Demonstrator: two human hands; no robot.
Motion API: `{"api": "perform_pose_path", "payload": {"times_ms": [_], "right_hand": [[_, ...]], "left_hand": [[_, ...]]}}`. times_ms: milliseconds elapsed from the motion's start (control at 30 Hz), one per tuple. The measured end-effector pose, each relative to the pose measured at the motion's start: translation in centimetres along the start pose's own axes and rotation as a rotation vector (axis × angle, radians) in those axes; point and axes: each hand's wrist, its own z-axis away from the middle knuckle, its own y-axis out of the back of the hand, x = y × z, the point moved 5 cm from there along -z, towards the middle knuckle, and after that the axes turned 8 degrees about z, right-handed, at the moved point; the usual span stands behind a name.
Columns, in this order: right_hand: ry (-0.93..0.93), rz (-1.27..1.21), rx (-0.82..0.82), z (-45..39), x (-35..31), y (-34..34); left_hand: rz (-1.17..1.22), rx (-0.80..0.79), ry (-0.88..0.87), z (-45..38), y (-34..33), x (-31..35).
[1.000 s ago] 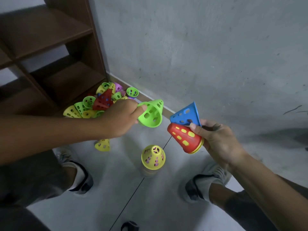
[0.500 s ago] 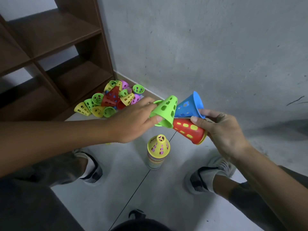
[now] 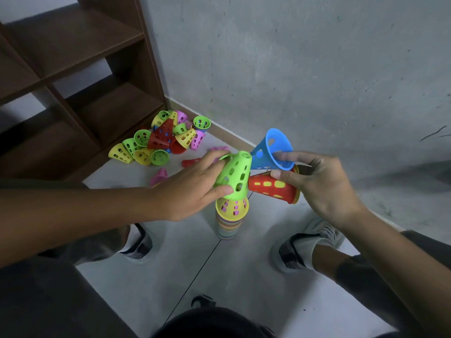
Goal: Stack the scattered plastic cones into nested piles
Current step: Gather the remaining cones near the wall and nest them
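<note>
My left hand grips a green perforated cone, its wide mouth down over the top of the nested pile, whose uppermost cone is yellow. My right hand holds two cones at once: a blue cone pointing its mouth up and right, and a red cone with a yellow one nested inside it, lying sideways. The green cone touches both of them. A heap of scattered cones in green, yellow, red and pink lies on the floor by the shelf.
A dark wooden shelf unit stands at the left against a grey wall. A few loose pink and red cones lie between the heap and my hands. My shoes flank the pile on the pale tiled floor.
My left hand has brought the green cone down and right, turning it mouth down onto the pile. My right hand keeps its blue and red cones, now tilted more sideways.
</note>
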Motion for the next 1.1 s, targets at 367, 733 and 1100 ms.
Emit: {"api": "perform_pose_path", "payload": {"times_ms": [367,733,1100], "right_hand": [[0.131,0.148,-0.117,0.2,0.8,-0.6],[0.033,0.14,-0.124,-0.2,2.0,-0.3],[-0.075,-0.038,-0.051,-0.3,1.0,0.4]], "left_hand": [[-0.19,0.065,-0.016,0.9,-0.8,-0.3],[-0.015,0.106,-0.055,0.1,1.3,-0.6],[0.197,0.105,-0.118,-0.7,1.9,0.9]]}}
